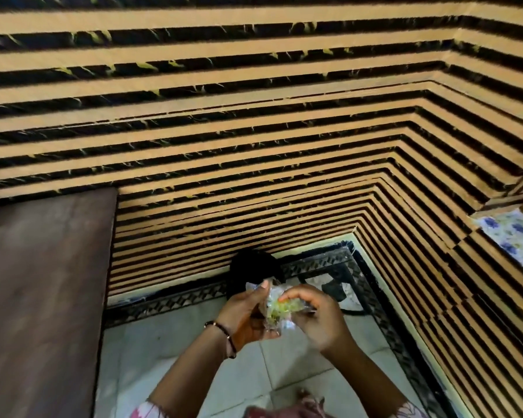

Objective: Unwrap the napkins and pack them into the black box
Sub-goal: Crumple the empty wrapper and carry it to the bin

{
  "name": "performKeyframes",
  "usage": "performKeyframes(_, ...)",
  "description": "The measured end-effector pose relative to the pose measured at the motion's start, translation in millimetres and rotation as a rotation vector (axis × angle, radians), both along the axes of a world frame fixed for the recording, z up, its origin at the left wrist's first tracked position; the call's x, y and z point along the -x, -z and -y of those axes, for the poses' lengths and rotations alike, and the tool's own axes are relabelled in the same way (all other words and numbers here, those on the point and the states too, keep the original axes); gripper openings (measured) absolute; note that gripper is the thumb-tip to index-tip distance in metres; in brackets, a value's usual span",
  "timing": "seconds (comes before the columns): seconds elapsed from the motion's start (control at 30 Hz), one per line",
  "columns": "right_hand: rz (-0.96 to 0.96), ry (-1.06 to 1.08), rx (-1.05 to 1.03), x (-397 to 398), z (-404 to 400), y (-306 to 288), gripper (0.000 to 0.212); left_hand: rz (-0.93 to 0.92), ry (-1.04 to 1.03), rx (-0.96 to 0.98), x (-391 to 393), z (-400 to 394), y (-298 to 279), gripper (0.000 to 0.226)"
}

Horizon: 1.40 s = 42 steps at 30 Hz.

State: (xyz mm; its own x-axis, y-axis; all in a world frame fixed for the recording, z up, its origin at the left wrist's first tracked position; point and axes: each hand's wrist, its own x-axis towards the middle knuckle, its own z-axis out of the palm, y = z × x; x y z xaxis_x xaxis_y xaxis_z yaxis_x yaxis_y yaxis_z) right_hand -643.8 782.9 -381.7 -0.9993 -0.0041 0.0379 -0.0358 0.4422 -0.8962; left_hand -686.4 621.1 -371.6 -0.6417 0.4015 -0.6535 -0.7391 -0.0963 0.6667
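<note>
A small pack of napkins [280, 309] in clear crinkled plastic, yellow-green inside, is held between both hands above the tiled floor. My left hand [243, 316] grips its left side from below, thumb up along the wrapper. My right hand [316, 315] pinches the wrapper's top right with curled fingers. A dark black shape [251, 268], perhaps the black box, lies on the floor just beyond the hands against the wall; its form is unclear.
A brown wooden panel [43, 297] fills the left side. Striped tan-and-black walls [254, 116] meet in a corner at the right. The pale floor tiles [254, 372] have a black patterned border [323, 263]. Flowered cloth [514, 239] shows at far right.
</note>
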Motion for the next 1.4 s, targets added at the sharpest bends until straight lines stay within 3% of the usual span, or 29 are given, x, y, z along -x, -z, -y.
performKeyframes(0.17,0.065,-0.069,0.091,30.7,-37.2,-2.2,0.043,-0.058,-0.096,0.027,17.7,-32.5,2.9,0.047)
performKeyframes(0.33,0.143,0.046,0.259,53.2,-59.9,9.1,0.041,-0.045,-0.187,0.133,37.4,-33.7,8.6,0.029)
performKeyframes(0.5,0.264,0.151,0.314,107.6,-89.0,48.3,0.049,-0.075,-0.206,0.294,89.5,-22.8,37.2,0.027)
performKeyframes(0.63,0.310,0.193,0.249,149.3,-93.9,61.7,0.051,-0.208,-0.178,0.484,119.4,-16.3,68.6,0.015)
performKeyframes(0.73,0.336,0.195,0.182,179.2,-99.2,66.8,0.046,-0.326,-0.027,0.726,141.5,-13.3,98.3,0.010)
performKeyframes(0.93,0.498,0.166,0.029,243.7,-92.4,112.8,0.030,-0.330,0.180,0.856,183.5,-10.8,166.6,0.043)
performKeyframes(1.07,0.527,0.093,-0.101,278.8,-82.1,172.7,0.022,-0.277,0.285,0.901,195.1,-10.5,236.7,0.064)
performKeyframes(1.17,0.447,0.000,-0.163,303.1,-76.4,234.5,0.027,-0.192,0.423,0.942,205.6,-18.1,293.1,0.050)
performKeyframes(1.3,0.316,-0.162,-0.376,331.1,-73.0,310.1,0.036,-0.311,0.543,1.044,215.6,-38.1,359.4,0.058)
performKeyframes(1.4,0.315,-0.398,-0.610,346.7,-64.8,377.3,0.041,-0.393,0.696,1.109,230.9,-50.0,416.3,0.063)
